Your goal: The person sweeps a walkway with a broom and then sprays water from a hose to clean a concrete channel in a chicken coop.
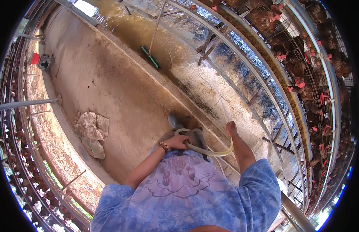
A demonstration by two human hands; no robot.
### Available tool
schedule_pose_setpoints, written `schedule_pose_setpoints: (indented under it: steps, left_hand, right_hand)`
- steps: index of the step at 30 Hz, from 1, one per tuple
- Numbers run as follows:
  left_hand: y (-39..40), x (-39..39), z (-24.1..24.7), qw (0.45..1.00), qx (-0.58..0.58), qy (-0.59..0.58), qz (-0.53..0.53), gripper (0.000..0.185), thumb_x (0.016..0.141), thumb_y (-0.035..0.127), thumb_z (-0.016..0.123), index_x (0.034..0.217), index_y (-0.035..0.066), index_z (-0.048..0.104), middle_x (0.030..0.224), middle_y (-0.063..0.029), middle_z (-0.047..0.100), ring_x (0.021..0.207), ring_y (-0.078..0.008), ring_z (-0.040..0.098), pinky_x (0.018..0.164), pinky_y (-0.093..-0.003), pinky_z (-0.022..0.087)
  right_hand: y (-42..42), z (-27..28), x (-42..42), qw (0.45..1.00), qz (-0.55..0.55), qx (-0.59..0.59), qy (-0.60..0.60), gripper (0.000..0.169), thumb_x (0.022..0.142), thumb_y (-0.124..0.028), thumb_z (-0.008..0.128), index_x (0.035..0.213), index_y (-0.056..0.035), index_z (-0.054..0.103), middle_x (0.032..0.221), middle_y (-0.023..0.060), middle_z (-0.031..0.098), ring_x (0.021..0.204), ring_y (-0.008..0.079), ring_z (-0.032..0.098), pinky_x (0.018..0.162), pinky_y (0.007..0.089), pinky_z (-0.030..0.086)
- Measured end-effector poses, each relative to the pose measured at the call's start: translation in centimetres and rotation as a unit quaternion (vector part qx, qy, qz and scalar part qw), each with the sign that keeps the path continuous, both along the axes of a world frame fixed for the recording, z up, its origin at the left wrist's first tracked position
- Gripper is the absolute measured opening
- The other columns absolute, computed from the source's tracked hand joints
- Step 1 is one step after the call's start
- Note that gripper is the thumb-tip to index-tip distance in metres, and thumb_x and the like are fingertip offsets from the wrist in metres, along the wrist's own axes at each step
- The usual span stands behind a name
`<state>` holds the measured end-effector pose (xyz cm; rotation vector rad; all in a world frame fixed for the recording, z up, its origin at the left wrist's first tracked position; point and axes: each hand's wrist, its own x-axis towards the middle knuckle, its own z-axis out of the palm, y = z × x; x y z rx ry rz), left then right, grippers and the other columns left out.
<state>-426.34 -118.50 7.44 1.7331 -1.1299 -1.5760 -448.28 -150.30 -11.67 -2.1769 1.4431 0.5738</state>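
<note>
My left hand (178, 142) is closed around a pale yellowish, see-through hose (215, 152) in front of my waist. From there the hose bends in a loop to my right hand (231, 128), which is stretched forward and grips its end. A faint, thin stream of water (221, 100) runs ahead from the right hand towards the wet concrete channel floor (194, 76) under the cages. One dark boot (174, 120) shows just past my left hand, on the walkway beside the low concrete kerb (167, 90).
Brown hens (304, 69) stand in wire cages on the right, behind a feed trough (279, 68) and metal rails. A green-headed broom or squeegee (150, 57) stands in the channel. Crumpled sacks (93, 126) lie on the walkway. A grey crate (46, 61) and more cages line the left.
</note>
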Motion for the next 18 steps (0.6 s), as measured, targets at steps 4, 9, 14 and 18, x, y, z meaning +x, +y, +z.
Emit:
schedule_pose_setpoints:
  steps: [4,9,14,18]
  left_hand:
    - [-1.5,-4.5,-1.5,1.0,-0.024,0.004,-0.003,0.036,0.069,0.031,0.07,0.097,0.01,0.064,0.092,-0.0122,0.066,0.09,-0.0298,0.063,0.08,-0.0379,0.048]
    - [-3.5,-9.3,-5.4,0.996,-0.078,-0.03,0.043,0.03,0.069,0.032,0.071,0.091,0.013,0.063,0.083,-0.0076,0.067,0.084,-0.0291,0.063,0.077,-0.0387,0.047]
    - [-5.3,-11.1,-8.9,0.996,-0.048,-0.075,0.026,0.024,0.069,0.028,0.072,0.087,0.017,0.062,0.081,-0.0023,0.065,0.086,-0.024,0.06,0.084,-0.038,0.041]
    - [-5.8,-9.9,-10.6,0.996,-0.043,-0.072,0.029,0.023,0.068,0.027,0.073,0.086,0.018,0.062,0.082,-0.0001,0.065,0.086,-0.0224,0.059,0.086,-0.0378,0.039]
  right_hand:
    - [-3.0,4.5,-0.3,0.998,-0.033,0.039,0.034,0.032,0.088,-0.024,0.046,0.1,0.0034,0.057,0.099,0.0283,0.061,0.095,0.0422,0.06,0.08,0.0503,0.047]
    - [-6.0,3.3,-1.3,0.998,0.01,0.035,0.056,0.031,0.089,-0.024,0.044,0.105,0.0015,0.052,0.097,0.0283,0.062,0.096,0.0404,0.06,0.082,0.0507,0.048]
    - [-7.2,-2.5,-4.4,0.998,0.038,0.002,0.045,0.028,0.09,-0.023,0.043,0.1,0.0013,0.051,0.092,0.0291,0.062,0.089,0.0423,0.061,0.077,0.0528,0.048]
    - [-5.9,-6.4,-4.3,0.998,0.053,-0.009,0.009,0.025,0.089,-0.023,0.043,0.098,-0.0012,0.051,0.085,0.0284,0.062,0.082,0.0447,0.06,0.074,0.0545,0.047]
